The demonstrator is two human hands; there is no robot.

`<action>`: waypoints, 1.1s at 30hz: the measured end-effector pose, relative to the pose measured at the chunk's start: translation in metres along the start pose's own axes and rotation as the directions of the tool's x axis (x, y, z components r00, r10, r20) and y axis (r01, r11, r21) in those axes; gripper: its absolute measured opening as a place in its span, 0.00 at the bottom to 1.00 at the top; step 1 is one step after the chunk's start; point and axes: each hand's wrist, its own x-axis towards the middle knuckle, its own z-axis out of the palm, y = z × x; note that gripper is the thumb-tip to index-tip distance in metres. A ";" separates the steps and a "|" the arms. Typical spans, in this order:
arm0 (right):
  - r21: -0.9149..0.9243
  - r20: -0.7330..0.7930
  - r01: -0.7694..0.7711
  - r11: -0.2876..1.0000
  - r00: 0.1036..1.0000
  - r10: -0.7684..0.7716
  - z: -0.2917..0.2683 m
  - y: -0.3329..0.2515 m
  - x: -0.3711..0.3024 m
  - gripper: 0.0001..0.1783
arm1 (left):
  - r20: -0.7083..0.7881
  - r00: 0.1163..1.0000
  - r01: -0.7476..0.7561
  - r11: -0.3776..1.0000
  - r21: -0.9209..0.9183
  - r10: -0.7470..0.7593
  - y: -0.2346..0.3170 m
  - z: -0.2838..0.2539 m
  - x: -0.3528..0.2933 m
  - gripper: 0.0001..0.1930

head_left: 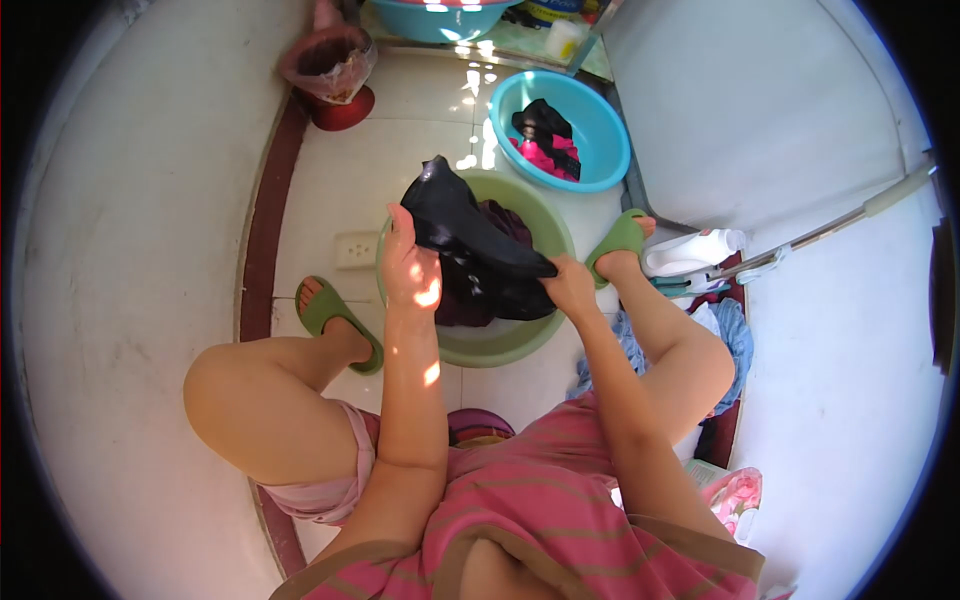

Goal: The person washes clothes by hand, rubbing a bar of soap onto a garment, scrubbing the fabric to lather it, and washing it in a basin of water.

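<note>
A wet, shiny black garment [465,232] is stretched between my two hands above a green basin [482,357]; its exact kind I cannot make out. My left hand [410,268] holds its left part, thumb pointing up and the other fingers mostly hidden by the cloth. At the garment's right end, my right hand [572,287] is closed on a bunched edge. Dark maroon cloth [462,304] lies in the green basin beneath, partly covered by the black garment.
Beyond, a blue basin [606,150] holds black and pink clothes [548,148]. A lined red bin [335,75] stands far left, a white soap dish [356,250] beside the green basin. At right are a white bottle [692,252], a metal-poled mop [830,232] and blue clothes [736,340].
</note>
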 end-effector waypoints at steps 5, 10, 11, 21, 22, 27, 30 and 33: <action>0.396 -0.273 0.202 0.896 0.957 -0.095 -0.078 -0.049 0.015 0.12 | -0.314 0.939 -0.081 0.978 0.191 0.140 0.023 -0.008 0.003 0.29; 0.859 -0.284 0.198 0.472 0.952 0.116 -0.122 -0.061 0.032 0.15 | -0.121 0.969 -0.160 0.916 0.367 0.217 0.036 0.003 0.004 0.29; 0.910 -0.273 0.211 0.356 0.953 0.134 -0.127 -0.063 0.037 0.16 | -0.121 0.968 -0.163 0.915 0.369 0.221 0.036 -0.004 0.005 0.29; 0.909 -0.066 -0.010 0.417 0.984 0.167 -0.105 -0.022 0.042 0.21 | -0.309 0.950 0.129 0.957 0.261 -0.044 0.024 -0.012 0.005 0.28; 0.911 -0.065 -0.009 0.412 0.984 0.166 -0.103 -0.015 0.041 0.21 | -0.309 0.950 0.128 0.955 0.266 -0.041 0.023 -0.010 0.004 0.28; 0.964 -0.063 0.045 0.263 0.996 0.061 -0.083 0.003 0.044 0.19 | -0.351 0.918 0.195 0.981 -0.005 -0.184 0.013 -0.008 0.007 0.28; 0.989 0.019 -0.017 0.146 1.000 -0.012 -0.094 -0.032 0.031 0.21 | -0.410 0.896 0.184 0.983 -0.004 -0.169 0.016 0.000 0.002 0.28; 0.997 -0.013 0.021 -0.080 0.995 0.094 -0.073 -0.018 0.034 0.22 | -0.375 0.917 0.133 0.991 -0.028 -0.134 0.012 0.001 0.003 0.29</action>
